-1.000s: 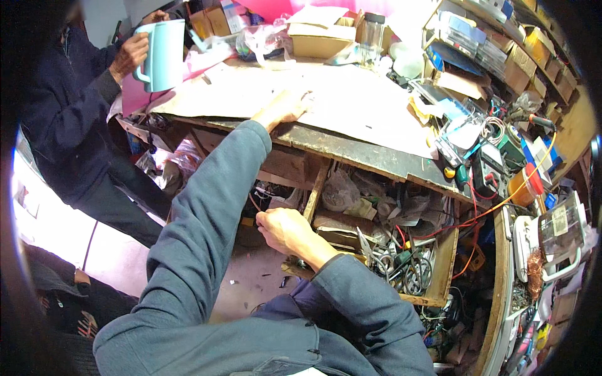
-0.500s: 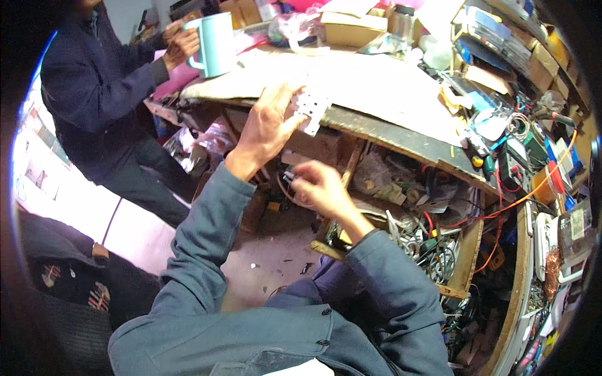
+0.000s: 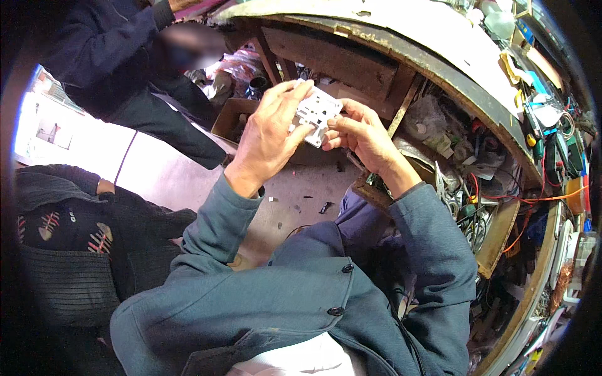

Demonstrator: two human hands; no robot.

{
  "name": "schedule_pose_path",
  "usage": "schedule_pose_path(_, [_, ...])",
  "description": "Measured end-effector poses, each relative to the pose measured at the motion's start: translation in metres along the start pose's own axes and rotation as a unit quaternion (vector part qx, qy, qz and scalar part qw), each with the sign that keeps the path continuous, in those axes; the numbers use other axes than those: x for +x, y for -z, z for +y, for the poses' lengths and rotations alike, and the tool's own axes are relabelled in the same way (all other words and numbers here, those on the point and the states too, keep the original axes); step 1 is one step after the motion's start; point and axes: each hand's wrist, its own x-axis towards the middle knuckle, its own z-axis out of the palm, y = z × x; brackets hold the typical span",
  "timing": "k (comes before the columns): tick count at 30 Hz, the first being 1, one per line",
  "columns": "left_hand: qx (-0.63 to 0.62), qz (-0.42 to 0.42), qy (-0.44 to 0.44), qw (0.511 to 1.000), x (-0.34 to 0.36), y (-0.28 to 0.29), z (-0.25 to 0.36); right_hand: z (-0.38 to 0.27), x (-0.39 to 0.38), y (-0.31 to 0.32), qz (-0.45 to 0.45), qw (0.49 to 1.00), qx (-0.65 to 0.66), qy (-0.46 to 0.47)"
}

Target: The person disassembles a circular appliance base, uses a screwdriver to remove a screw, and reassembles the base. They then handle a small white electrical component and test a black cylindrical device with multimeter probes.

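Note:
A white plastic plate (image 3: 318, 113) with small dark holes and slots, resembling the back of a wall socket or switch, is held up in front of me. My left hand (image 3: 271, 131) is closed on its left side, with fingers behind and thumb at the lower edge. At the plate's right edge, the bent fingers of my right hand (image 3: 364, 135) are pressed together against it. Any small piece between those fingertips is hidden.
Beyond my hands runs the worn edge of a workbench (image 3: 451, 81). To the right, an open wooden drawer (image 3: 495, 244) holds tangled cables near orange wire (image 3: 552, 197). A person in dark clothes (image 3: 119, 69) stands far left; another in a dark knitted top (image 3: 69, 269) is near left.
My right hand has moved up from below to the plate's right edge. My view has tilted down, and the co-worker's light-blue jug has left it.

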Motion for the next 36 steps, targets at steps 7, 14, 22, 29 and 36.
schedule_pose_path(7, [-0.011, -0.015, 0.016, 1.0, -0.003, -0.003, -0.002, -0.003, 0.001, -0.004, 0.021, 0.999, -0.031, -0.013])
schedule_pose_path(14, [-0.165, -0.004, 0.106, 0.981, -0.006, -0.011, -0.004, -0.003, 0.003, 0.0, 0.026, 1.0, 0.012, -0.004])
schedule_pose_path(22, [-0.745, -0.001, 0.375, 0.552, -0.015, -0.028, -0.022, -0.003, 0.002, -0.003, 0.066, 0.996, -0.056, 0.023])
schedule_pose_path(29, [-0.781, -0.014, 0.379, 0.496, -0.024, -0.031, -0.029, -0.005, 0.0, -0.006, 0.093, 0.986, -0.14, 0.025])
schedule_pose_path(36, [-0.657, 0.012, 0.328, 0.679, -0.024, -0.039, -0.019, -0.008, 0.0, -0.006, 0.086, 0.993, -0.081, -0.021])
